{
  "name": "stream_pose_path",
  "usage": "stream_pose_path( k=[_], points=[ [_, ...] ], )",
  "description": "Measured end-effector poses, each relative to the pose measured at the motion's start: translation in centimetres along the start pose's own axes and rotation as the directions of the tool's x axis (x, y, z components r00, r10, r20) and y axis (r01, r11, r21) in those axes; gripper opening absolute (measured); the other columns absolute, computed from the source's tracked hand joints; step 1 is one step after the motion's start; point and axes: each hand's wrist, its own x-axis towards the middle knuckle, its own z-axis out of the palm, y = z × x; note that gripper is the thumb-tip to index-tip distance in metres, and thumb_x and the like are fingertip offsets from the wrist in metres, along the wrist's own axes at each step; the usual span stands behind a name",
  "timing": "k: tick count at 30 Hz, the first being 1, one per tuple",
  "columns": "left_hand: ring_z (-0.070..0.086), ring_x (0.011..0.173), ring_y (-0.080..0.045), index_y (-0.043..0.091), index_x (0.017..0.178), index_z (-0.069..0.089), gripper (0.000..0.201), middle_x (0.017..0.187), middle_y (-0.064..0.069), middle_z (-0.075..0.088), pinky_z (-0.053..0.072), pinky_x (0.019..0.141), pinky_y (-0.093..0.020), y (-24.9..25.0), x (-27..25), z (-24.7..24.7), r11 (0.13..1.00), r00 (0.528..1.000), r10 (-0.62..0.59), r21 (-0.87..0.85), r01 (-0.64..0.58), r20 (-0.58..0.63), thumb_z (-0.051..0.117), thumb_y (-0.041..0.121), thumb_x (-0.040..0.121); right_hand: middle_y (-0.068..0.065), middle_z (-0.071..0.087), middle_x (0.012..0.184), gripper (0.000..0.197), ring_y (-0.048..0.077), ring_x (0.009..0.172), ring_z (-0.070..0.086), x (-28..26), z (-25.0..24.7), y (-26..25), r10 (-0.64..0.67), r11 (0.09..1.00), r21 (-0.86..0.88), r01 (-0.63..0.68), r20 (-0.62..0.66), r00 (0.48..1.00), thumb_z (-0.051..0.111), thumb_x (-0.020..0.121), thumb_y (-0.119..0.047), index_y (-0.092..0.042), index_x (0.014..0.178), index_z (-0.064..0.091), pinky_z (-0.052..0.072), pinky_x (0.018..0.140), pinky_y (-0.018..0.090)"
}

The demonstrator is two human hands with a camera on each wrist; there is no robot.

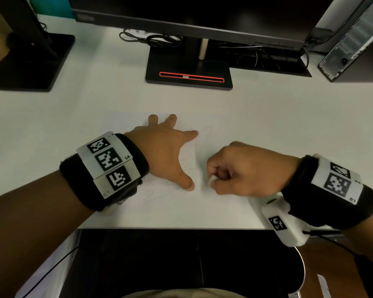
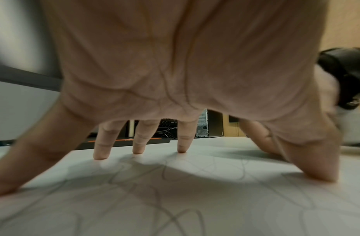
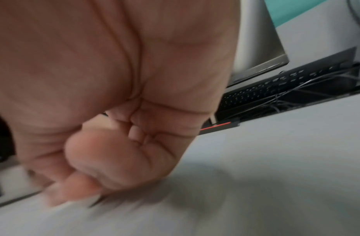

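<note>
A white sheet of paper (image 1: 215, 145) with faint pencil scribbles lies on the white desk near its front edge. My left hand (image 1: 170, 151) rests flat on the sheet, fingers and thumb spread wide. In the left wrist view the left hand (image 2: 175, 63) arches over the scribbled paper (image 2: 175, 199) with its fingertips (image 2: 100, 155) touching the sheet. My right hand (image 1: 235, 168) is curled just to the right of the left thumb and pinches a small white eraser (image 1: 213, 180) against the paper. The right wrist view shows the right hand (image 3: 114, 95) fisted and blurred at the fingertips.
A black monitor stand (image 1: 188, 76) with a red slot sits behind the paper, cables (image 1: 159, 39) behind it. A second black stand (image 1: 30, 61) is at the far left, a computer tower (image 1: 353, 39) at the far right. The desk's front edge (image 1: 170, 227) runs below my wrists.
</note>
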Motion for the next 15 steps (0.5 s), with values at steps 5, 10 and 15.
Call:
stream_pose_path(
  k=[5, 10, 15],
  points=[
    [0.000, 0.150, -0.034, 0.055, 0.152, 0.002, 0.125, 0.166, 0.003, -0.005, 0.038, 0.108, -0.057, 0.0, 0.0, 0.0, 1.000, 1.000, 0.005, 0.005, -0.005, -0.005, 0.072, 0.085, 0.052, -0.013, 0.056, 0.051, 0.019, 0.007, 0.047, 0.049, -0.2, -0.6, 0.8, 0.055, 0.998, 0.002, -0.055, -0.006, 0.998, 0.066, 0.089, -0.024, -0.017, 0.073, 0.064, 0.045, 0.054, 0.024],
    [0.004, 0.149, -0.034, 0.055, 0.151, 0.004, 0.125, 0.165, 0.003, 0.000, 0.041, 0.106, -0.056, 0.0, 0.1, 0.0, 1.000, 1.000, 0.009, 0.014, -0.009, -0.017, 0.071, 0.086, 0.051, -0.012, 0.054, 0.050, 0.018, 0.008, 0.048, 0.048, -1.0, 0.3, 0.2, -0.003, 0.999, 0.032, 0.002, 0.044, 0.999, 0.066, 0.090, -0.023, -0.017, 0.074, 0.064, 0.043, 0.052, 0.020],
    [0.001, 0.150, -0.034, 0.055, 0.152, 0.003, 0.125, 0.166, 0.003, -0.003, 0.040, 0.107, -0.056, 0.0, 0.0, -0.1, 1.000, 1.000, 0.003, 0.010, -0.003, -0.007, 0.072, 0.085, 0.052, -0.012, 0.056, 0.053, 0.019, 0.007, 0.049, 0.050, -1.0, -0.5, 1.4, 0.048, 0.999, -0.013, -0.049, -0.054, 0.997, 0.067, 0.089, -0.024, -0.018, 0.072, 0.063, 0.046, 0.054, 0.024]
  ],
)
